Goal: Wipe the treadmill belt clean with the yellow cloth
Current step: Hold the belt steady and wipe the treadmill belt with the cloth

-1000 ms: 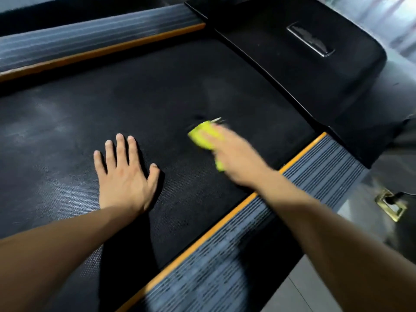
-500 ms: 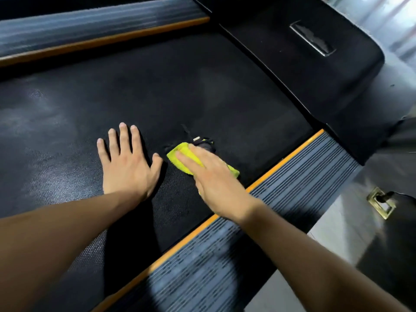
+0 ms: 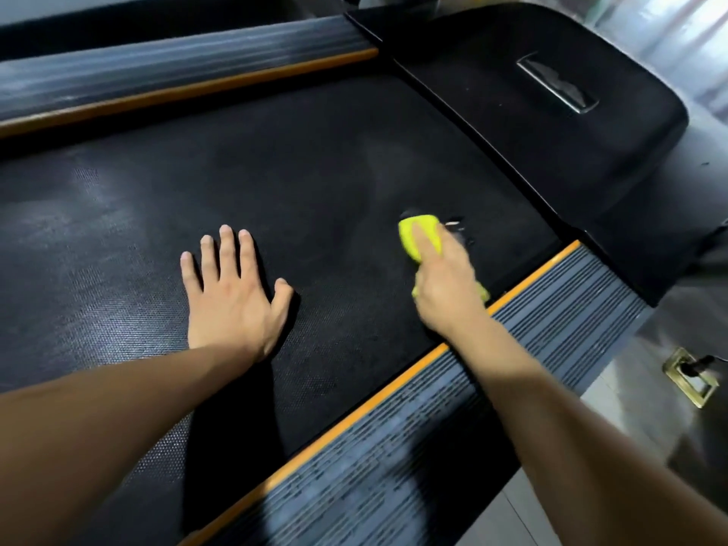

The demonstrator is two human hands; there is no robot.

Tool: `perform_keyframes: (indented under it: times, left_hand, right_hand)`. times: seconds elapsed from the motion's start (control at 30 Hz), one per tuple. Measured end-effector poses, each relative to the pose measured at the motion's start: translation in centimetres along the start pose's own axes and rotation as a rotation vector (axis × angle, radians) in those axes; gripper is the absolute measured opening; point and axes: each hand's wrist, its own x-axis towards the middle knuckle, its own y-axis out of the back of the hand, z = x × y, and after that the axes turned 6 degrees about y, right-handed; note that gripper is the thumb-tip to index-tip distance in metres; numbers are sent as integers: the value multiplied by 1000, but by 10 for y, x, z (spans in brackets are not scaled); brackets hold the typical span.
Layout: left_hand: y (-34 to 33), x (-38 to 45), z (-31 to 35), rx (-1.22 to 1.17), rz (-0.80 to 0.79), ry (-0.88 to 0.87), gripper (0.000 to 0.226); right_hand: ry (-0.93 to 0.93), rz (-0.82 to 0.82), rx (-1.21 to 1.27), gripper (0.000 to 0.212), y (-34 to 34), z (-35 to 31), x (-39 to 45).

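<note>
— Where is the cloth?
— The one yellow cloth [image 3: 421, 236] lies on the black belt [image 3: 315, 183], pressed under the right hand [image 3: 447, 283], whose fingers lie close together on top — near the belt's right edge, by the orange strip [image 3: 394, 392].
— And the room around?
— The left hand [image 3: 232, 297] lies flat, fingers spread, well apart from it. Bare belt beyond both hands; two ribbed side rails [image 3: 532, 348], one each side.

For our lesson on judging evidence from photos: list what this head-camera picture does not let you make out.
- Most of the yellow cloth: covered by the right hand, itself motion-blurred.
- Small object beside the cloth: too blurred to identify.
- Treadmill belt under the left hand: hidden.
- Belt's far length: cut off by the left edge.
</note>
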Motion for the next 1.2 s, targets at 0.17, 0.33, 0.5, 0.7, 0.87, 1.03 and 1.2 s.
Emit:
perform_keyframes:
  times: [0.17, 0.33, 0.5, 0.7, 0.87, 1.03, 1.2]
  left_hand:
    - [-2, 0, -1, -2, 23, 3, 83]
    - [-3, 1, -3, -2, 30, -7, 80]
    - [-3, 1, -2, 3, 20, -3, 80]
    - [1, 2, -1, 8, -35, 5, 76]
    - [15, 8, -17, 22, -68, -58, 80]
    - [40, 34, -93, 123, -57, -285, 69]
    - [44, 46, -175, 115, -43, -122, 71]
  right_hand:
    - [463, -70, 28, 73, -36, -80, -72]
    - [453, -63, 21, 64, 2, 8, -13]
    - [-79, -13, -100, 66, 28, 80, 39]
    - [55, -1, 2, 68, -3, 5, -2]
    - [492, -55, 75, 66, -42, -88, -57]
    - [540, -11, 82, 69, -54, -94, -44]
    - [486, 65, 47, 62, -65, -120, 18]
